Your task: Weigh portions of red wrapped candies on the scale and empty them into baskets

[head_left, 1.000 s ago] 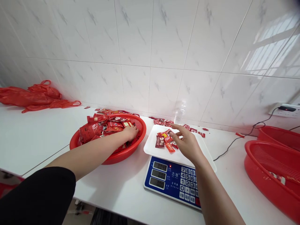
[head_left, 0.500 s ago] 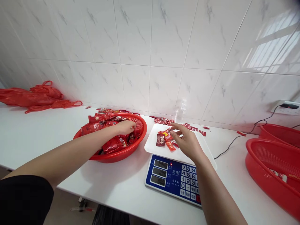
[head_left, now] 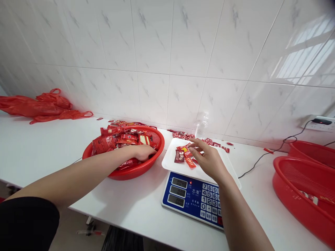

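Observation:
My left hand [head_left: 145, 152] reaches down inside the right side of a red plastic basket [head_left: 132, 174]; its fingertips are hidden among the contents. Red sachets [head_left: 128, 138] and larger red packets [head_left: 104, 143] fill that basket. Over the white tray [head_left: 170, 164] of a digital scale [head_left: 192, 200] hovers my right hand [head_left: 205, 157], fingers curved and apart, nothing seen in them. Just left of its fingertips lie several small packets on the tray, among them a dark red sachet [head_left: 179, 157] and an orange-red one [head_left: 190, 162].
Loose red sachets [head_left: 183, 135] lie along the wall behind the scale, near a clear plastic bottle [head_left: 202, 123]. Red plastic bags [head_left: 39, 106] rest at the far left. Two more red baskets [head_left: 295, 195] stand at the right. A black cable [head_left: 274, 153] runs to a wall socket [head_left: 318, 122].
My left hand has shifted right and lower inside the basket, uncovering sachets behind it. My right hand stays nearly still over the tray. The view has moved slightly.

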Tool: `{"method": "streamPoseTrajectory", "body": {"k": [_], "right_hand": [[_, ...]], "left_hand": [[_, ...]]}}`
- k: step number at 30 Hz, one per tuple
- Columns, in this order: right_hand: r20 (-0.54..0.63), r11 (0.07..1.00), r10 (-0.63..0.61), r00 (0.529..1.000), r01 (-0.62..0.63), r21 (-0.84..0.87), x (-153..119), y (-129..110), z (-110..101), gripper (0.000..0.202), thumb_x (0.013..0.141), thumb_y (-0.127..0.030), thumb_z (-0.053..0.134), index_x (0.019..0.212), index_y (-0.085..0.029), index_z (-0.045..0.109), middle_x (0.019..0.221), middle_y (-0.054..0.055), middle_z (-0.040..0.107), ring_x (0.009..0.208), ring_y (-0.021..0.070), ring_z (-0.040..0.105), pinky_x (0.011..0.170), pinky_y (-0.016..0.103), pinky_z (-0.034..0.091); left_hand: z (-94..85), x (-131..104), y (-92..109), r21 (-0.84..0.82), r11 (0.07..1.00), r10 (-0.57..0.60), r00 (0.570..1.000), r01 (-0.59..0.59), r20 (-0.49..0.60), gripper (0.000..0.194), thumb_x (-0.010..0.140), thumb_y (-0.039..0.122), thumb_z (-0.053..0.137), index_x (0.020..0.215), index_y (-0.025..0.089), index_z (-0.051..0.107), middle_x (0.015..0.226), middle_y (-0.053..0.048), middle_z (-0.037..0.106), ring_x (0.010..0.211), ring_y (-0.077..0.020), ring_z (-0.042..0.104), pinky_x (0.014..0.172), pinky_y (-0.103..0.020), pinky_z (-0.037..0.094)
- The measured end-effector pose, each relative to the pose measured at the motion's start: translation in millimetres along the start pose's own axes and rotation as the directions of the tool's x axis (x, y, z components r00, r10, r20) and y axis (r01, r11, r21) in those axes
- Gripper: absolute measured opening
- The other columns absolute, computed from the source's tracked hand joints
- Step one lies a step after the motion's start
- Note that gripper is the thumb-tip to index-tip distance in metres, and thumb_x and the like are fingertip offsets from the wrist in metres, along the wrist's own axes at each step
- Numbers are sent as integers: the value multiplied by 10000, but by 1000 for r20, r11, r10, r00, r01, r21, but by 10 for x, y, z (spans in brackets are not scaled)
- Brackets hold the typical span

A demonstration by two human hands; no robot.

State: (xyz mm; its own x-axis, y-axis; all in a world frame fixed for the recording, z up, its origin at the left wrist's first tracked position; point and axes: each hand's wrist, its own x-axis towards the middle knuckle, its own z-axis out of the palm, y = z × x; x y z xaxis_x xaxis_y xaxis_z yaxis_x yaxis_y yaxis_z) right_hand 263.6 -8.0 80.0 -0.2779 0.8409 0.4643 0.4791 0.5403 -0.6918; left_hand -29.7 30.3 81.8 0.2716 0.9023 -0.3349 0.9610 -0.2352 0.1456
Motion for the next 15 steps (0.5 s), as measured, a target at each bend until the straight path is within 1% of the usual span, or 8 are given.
{"method": "streamPoseTrajectory", "body": {"k": [2, 3, 6, 8, 11, 13, 15], "right_hand": [[-5, 1000, 5, 1000, -5, 11, -6, -2, -16, 371, 887, -424, 479, 1227, -310, 574, 1068, 24, 689, 896, 192, 645, 737, 347, 522], [-7, 1000, 5, 1000, -5, 17, -7, -1, -23, 366, 888, -416, 480, 1225, -310, 575, 1061, 22, 691, 897, 191, 645, 734, 344, 523], [-15, 999, -2, 1000, 3, 33, -1, 9, -33, 359, 887, -392, 487, 1223, -304, 575, 1034, 22, 697, 882, 188, 645, 716, 334, 526], [-22, 999, -7, 1000, 8, 39, 8, 17, -35, 366, 883, -388, 491, 1227, -298, 575, 1032, 31, 696, 871, 192, 648, 701, 335, 528], [-33, 999, -8, 999, 9, 36, 20, 29, -37, 376, 872, -381, 500, 1229, -290, 579, 1033, 45, 695, 862, 202, 650, 690, 344, 530], [-35, 1000, -6, 999, 7, 29, 27, 36, -40, 373, 868, -366, 504, 1226, -295, 581, 1029, 40, 697, 865, 201, 650, 695, 344, 529], [-37, 1000, -8, 999, 9, 21, 33, 43, -44, 370, 868, -351, 504, 1228, -303, 580, 1025, 33, 700, 866, 197, 650, 697, 341, 528]], "left_hand": [[-69, 20, -53, 8, 997, 81, 997, -81, -16, 272, 699, 406, 616, 904, 239, 679, 937, -42, 708, 788, -228, 631, 693, -301, 461], [-115, 28, -91, 12, 996, 93, 995, -93, -48, 273, 683, 403, 631, 894, 233, 669, 917, -37, 702, 767, -218, 626, 670, -291, 457], [-265, 24, -200, 1, 998, 54, 979, -55, -195, 319, 666, 413, 646, 915, 213, 637, 897, -26, 679, 780, -211, 613, 662, -279, 451], [-341, 1, -220, -53, 998, 24, 969, -38, -246, 328, 677, 411, 634, 933, 207, 618, 901, -19, 672, 798, -210, 612, 658, -273, 453], [-374, -11, -127, -164, 984, 15, 960, -63, -280, 306, 685, 339, 616, 958, 203, 587, 945, -14, 674, 831, -201, 621, 675, -261, 465], [-344, 20, 2, -208, 974, 26, 954, -92, -299, 327, 683, 284, 604, 997, 197, 570, 988, -23, 676, 866, -198, 626, 702, -258, 472], [-292, 73, 156, -208, 968, 77, 954, -141, -288, 355, 701, 279, 596, 1045, 194, 571, 1038, -37, 674, 912, -197, 624, 744, -257, 472]]}}
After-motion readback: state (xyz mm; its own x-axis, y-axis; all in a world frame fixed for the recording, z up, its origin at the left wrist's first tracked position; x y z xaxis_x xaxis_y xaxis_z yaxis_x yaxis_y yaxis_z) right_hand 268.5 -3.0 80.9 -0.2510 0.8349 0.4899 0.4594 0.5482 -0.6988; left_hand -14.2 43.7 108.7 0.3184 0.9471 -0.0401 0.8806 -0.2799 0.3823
